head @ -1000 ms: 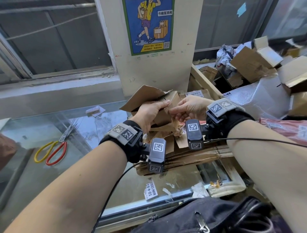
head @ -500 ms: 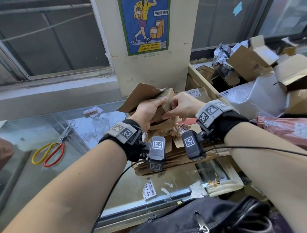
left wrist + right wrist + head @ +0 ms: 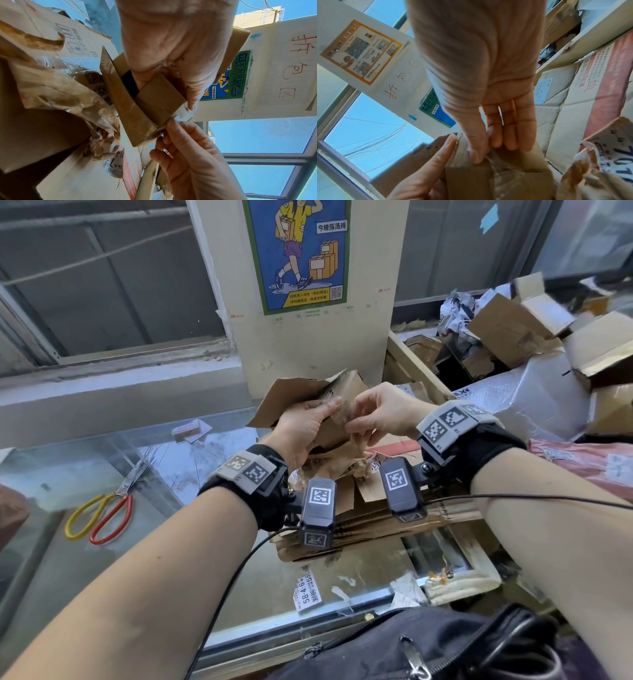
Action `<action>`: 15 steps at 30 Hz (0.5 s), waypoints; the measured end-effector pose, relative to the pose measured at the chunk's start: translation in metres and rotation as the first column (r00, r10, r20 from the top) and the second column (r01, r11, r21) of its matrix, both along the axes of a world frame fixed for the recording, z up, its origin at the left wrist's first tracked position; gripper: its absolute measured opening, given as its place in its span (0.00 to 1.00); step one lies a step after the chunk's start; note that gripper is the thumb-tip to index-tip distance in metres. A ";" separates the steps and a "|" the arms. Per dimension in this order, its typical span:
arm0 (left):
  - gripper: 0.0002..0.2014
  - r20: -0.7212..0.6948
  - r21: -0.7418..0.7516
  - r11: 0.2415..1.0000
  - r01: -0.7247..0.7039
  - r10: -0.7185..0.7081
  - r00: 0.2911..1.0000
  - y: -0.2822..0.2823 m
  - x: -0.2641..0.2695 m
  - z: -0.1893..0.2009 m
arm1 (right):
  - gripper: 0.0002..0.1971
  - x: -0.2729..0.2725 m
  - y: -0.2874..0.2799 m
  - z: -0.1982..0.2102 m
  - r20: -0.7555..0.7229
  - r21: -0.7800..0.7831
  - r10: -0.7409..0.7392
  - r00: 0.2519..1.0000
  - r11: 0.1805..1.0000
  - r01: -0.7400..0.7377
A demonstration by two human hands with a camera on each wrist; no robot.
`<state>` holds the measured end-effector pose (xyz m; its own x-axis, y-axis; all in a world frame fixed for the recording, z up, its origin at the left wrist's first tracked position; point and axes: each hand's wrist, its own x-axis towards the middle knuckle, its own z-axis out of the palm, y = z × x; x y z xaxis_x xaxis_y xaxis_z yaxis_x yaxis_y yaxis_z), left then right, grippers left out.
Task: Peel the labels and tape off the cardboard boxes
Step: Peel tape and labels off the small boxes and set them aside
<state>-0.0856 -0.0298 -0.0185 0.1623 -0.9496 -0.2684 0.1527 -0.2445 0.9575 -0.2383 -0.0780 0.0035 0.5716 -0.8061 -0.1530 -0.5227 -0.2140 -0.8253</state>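
Note:
A small torn brown cardboard box (image 3: 301, 398) is held up over the glass counter. My left hand (image 3: 308, 422) grips it from the left, thumb on top; the left wrist view shows its fingers wrapped round the box (image 3: 150, 102). My right hand (image 3: 373, 412) pinches clear tape (image 3: 498, 166) at the box's corner between thumb and fingers. The same pinch on a white tape end (image 3: 181, 116) appears in the left wrist view. A wad of peeled tape and labels (image 3: 359, 467) lies on flattened cardboard (image 3: 376, 518) below the hands.
Red and yellow scissors (image 3: 102, 508) lie on the glass counter (image 3: 178, 474) at left. A loose label (image 3: 308, 590) sits near the front edge. Opened boxes (image 3: 520, 326) and a plastic mailer (image 3: 534, 392) pile up at right. A black bag (image 3: 428, 645) is at the bottom.
Both hands have stayed on the box. The right hand's fingers have shifted down to the box's corner and now pinch the tape there.

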 end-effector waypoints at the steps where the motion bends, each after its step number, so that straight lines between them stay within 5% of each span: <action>1: 0.06 -0.026 -0.012 1.000 0.009 -0.009 1.000 0.000 0.001 0.002 | 0.04 -0.001 0.000 0.002 0.059 0.021 -0.025 0.998 0.999 0.023; 5: 0.07 -0.064 -0.010 0.999 -0.045 0.044 0.997 -0.003 0.004 0.005 | 0.10 -0.002 -0.001 0.001 0.260 0.090 -0.178 0.949 0.983 0.160; 8: 0.13 0.302 -0.009 0.996 -0.094 0.092 0.949 -0.005 0.000 0.007 | 0.12 0.001 -0.002 -0.006 0.170 -0.004 -0.167 0.971 0.985 0.170; 9: 0.16 0.518 -0.025 0.996 -0.091 0.091 0.850 -0.004 -0.001 0.009 | 0.12 0.001 -0.002 -0.008 0.125 -0.035 -0.145 0.982 0.988 0.151; 11: 0.18 0.860 -0.088 0.993 -0.073 0.112 0.498 0.003 -0.003 0.021 | 0.10 0.002 0.000 -0.008 0.015 -0.085 -0.081 0.997 0.993 0.082; 13: 0.17 0.981 -0.140 0.990 0.033 0.133 0.143 0.008 -0.007 0.036 | 0.07 0.005 0.005 -0.006 -0.057 -0.126 -0.037 0.998 0.992 0.030; 15: 0.10 0.979 -0.139 0.975 0.173 0.162 -0.121 0.012 -0.015 0.046 | 0.05 0.010 0.006 -0.008 -0.071 -0.175 -0.067 0.995 0.983 0.053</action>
<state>-0.1007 -0.0181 0.0280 0.0779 -0.9405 0.3306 -0.9968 -0.0673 0.0434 -0.2278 -0.0723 -0.0042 0.5134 -0.8567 -0.0494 -0.5988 -0.3164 -0.7357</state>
